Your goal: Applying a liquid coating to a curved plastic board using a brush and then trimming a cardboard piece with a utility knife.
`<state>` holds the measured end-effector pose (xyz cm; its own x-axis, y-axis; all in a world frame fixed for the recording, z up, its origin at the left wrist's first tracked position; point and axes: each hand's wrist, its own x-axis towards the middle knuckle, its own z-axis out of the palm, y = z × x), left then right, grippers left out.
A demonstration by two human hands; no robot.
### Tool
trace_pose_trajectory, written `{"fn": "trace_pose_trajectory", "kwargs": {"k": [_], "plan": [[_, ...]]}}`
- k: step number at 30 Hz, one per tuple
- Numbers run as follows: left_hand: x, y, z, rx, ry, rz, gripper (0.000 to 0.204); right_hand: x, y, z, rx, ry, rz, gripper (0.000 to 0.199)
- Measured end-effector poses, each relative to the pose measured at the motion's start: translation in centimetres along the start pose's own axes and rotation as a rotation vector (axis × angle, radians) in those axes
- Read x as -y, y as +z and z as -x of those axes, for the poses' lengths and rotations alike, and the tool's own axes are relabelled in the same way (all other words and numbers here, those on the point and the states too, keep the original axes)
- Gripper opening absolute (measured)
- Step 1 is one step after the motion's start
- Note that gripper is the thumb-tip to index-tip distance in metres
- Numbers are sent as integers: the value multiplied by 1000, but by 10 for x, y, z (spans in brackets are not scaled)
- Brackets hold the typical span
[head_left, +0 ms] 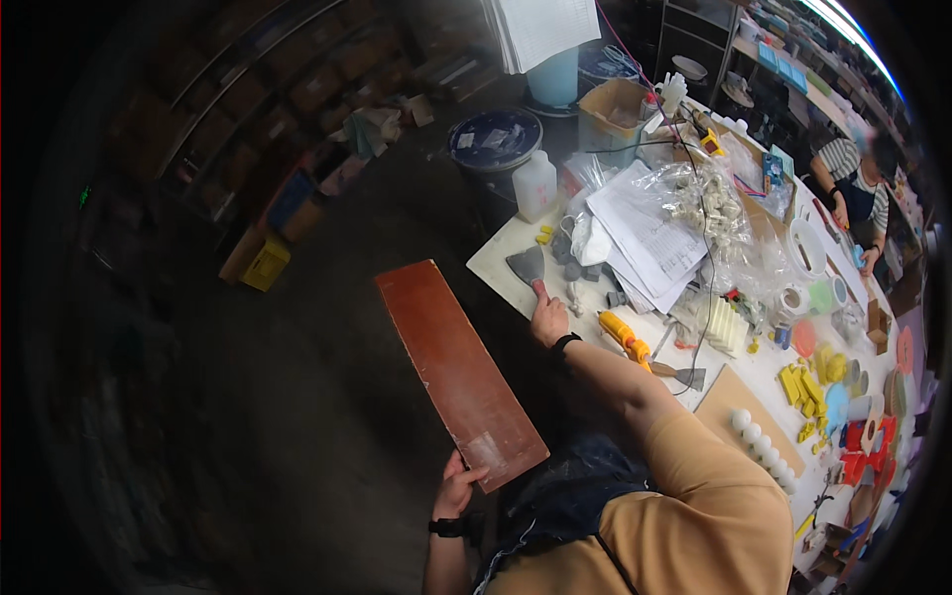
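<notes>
My left hand [458, 488] grips the near end of a long reddish-brown board [451, 362], which stretches away from me over the dark floor. My right hand [547, 319] is closed on the red handle of a wide metal scraper [527, 266], its blade resting at the corner of the white worktable [494, 260]. Both wrists wear dark bands. The board's near end has a pale scuffed patch.
The table holds papers [650, 238], plastic bags, a yellow-orange tool [623, 334], a second scraper [682, 375], white balls, and yellow and red parts. A white jug [535, 184], a blue-lidded bucket [494, 139] and a cardboard box [613, 114] stand beyond. Another person [855, 188] sits far right.
</notes>
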<state>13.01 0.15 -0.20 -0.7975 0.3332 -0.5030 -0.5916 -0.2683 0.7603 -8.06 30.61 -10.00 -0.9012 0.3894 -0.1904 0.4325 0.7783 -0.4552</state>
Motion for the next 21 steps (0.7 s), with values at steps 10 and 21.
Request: {"fn": "trace_pose_trajectory", "kwargs": {"k": [10,21], "plan": [[4,-32,-76,190,-159,40,70,9,-14,20,-150,-156,-43,54],[15,-73,-79,360,-329,173,70,13,-33,88,32,-94,12,65]]}}
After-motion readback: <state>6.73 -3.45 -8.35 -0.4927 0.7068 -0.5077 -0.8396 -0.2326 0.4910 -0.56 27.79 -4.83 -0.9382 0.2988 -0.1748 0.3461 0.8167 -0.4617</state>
